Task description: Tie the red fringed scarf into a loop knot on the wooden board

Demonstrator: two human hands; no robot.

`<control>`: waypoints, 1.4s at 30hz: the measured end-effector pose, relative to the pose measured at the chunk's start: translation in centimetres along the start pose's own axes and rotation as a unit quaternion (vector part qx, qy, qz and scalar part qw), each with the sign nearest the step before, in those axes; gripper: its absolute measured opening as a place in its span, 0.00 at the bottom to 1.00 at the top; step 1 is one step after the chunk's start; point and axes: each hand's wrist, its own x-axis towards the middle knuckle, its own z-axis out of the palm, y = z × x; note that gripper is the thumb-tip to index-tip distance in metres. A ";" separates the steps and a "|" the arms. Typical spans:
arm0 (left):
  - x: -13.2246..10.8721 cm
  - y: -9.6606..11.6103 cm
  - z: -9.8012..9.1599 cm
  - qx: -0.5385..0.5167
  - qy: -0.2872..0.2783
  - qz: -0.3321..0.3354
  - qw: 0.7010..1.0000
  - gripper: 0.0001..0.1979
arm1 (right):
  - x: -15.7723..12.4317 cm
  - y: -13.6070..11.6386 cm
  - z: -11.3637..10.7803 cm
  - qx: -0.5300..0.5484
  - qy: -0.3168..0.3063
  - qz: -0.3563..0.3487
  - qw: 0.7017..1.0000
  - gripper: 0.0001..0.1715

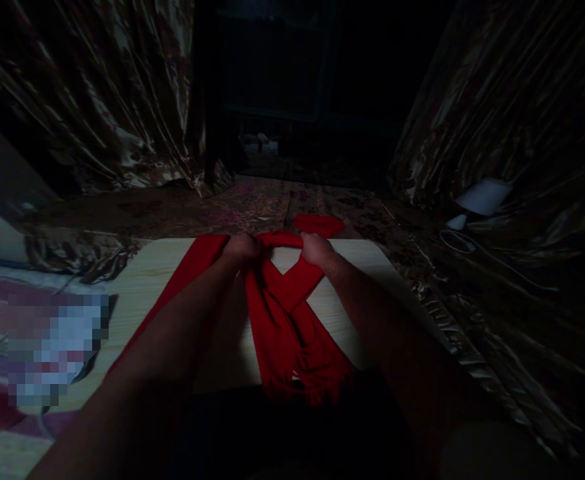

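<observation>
A red scarf [277, 307] with a fringed end lies crossed over itself on a pale wooden board or table top [372, 293]. My left hand [244, 248] is closed around one part of it near the far edge, beside a long strip of scarf running down to the left. Further right, my right hand [316, 252] grips another part, and a band of red cloth spans between both hands. Below that band the lengths cross, leaving an opening where pale wood shows. One piece of the scarf reaches past the far edge. The fingertips are hidden in the dim light.
A patterned cloth surface [242, 203] runs behind the wood. Long curtains [122, 100] hang on both sides of a dark window. At right a small white lamp [485, 197] leans with its cord trailing. On the left is a blurred-out pale object [65, 347].
</observation>
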 end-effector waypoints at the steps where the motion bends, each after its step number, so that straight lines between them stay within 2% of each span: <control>1: 0.3 0.2 0.0 -0.016 0.004 -0.013 1.000 0.29 | 0.1 0.1 0.0 -0.001 -0.006 0.003 1.000 0.25; 4: 0.1 0.7 0.1 -0.071 -0.005 -0.023 0.997 0.29 | -0.3 0.1 -0.1 -0.009 -0.043 0.011 0.999 0.26; 5: -0.3 0.8 0.1 -0.086 -0.014 -0.017 0.996 0.29 | -0.7 -0.1 -0.1 -0.012 -0.031 0.010 0.999 0.27; 7: -1.7 0.8 0.1 -0.118 -0.008 -0.016 0.993 0.34 | -1.9 -0.5 -0.4 -0.005 0.037 -0.008 0.999 0.29; 8: -2.8 0.8 0.1 -0.133 0.008 -0.024 0.991 0.38 | -2.8 -0.9 -0.7 0.006 0.078 -0.026 0.997 0.29; 10: -5.5 0.6 -0.1 -0.162 0.090 -0.053 0.981 0.40 | -4.8 -1.6 -1.2 0.041 0.128 -0.063 0.989 0.22; 11: -7.1 0.6 -0.2 -0.156 0.124 -0.068 0.978 0.40 | -6.0 -2.0 -1.5 0.062 0.132 -0.072 0.987 0.19; 12: -8.9 0.6 -0.2 -0.148 0.131 -0.068 0.978 0.39 | -7.1 -2.2 -1.6 0.083 0.125 -0.072 0.986 0.16; 14: -12.6 0.8 -0.3 -0.114 0.076 -0.059 0.989 0.38 | -9.2 -2.5 -1.6 0.130 0.078 -0.065 0.986 0.13; 17: -17.7 1.5 0.0 -0.075 0.011 -0.031 0.997 0.39 | -11.6 -2.1 -0.8 0.209 -0.025 -0.066 0.975 0.09; 20: -21.3 2.4 0.9 -0.162 -0.065 0.061 0.983 0.34 | -13.3 -1.6 0.0 0.270 -0.085 -0.081 0.956 0.12; 23: -23.1 3.2 2.0 -0.265 -0.109 0.122 0.950 0.32 | -14.7 -1.9 -0.1 0.304 -0.113 -0.105 0.940 0.13; 25: -23.2 3.5 2.7 -0.304 -0.117 0.125 0.937 0.33 | -15.5 -2.4 -0.6 0.303 -0.115 -0.107 0.940 0.16; 28: -22.4 3.8 3.6 -0.360 -0.116 0.118 0.918 0.31 | -16.4 -3.3 -1.7 0.300 -0.122 -0.097 0.941 0.13; 31: -21.4 4.1 4.5 -0.443 -0.100 0.102 0.885 0.25 | -17.4 -4.0 -2.4 0.334 -0.186 -0.103 0.918 0.13; 34: -21.0 4.6 4.9 -0.563 -0.080 0.055 0.821 0.19 | -18.4 -4.7 -2.5 0.379 -0.208 -0.123 0.893 0.17; 36: -20.9 5.1 4.7 -0.652 -0.068 0.020 0.755 0.19 | -19.1 -5.3 -2.3 0.403 -0.173 -0.124 0.890 0.21; 39: -20.5 5.6 3.6 -0.745 -0.063 -0.001 0.664 0.23 | -19.2 -6.4 -2.1 0.447 -0.086 -0.114 0.883 0.27; 41: -20.0 5.6 2.7 -0.771 -0.050 0.001 0.635 0.24 | -18.3 -6.9 -2.0 0.497 -0.061 -0.084 0.861 0.26; 42: -19.7 5.6 2.2 -0.775 -0.036 0.002 0.631 0.25 | -17.6 -7.1 -2.0 0.522 -0.068 -0.062 0.848 0.23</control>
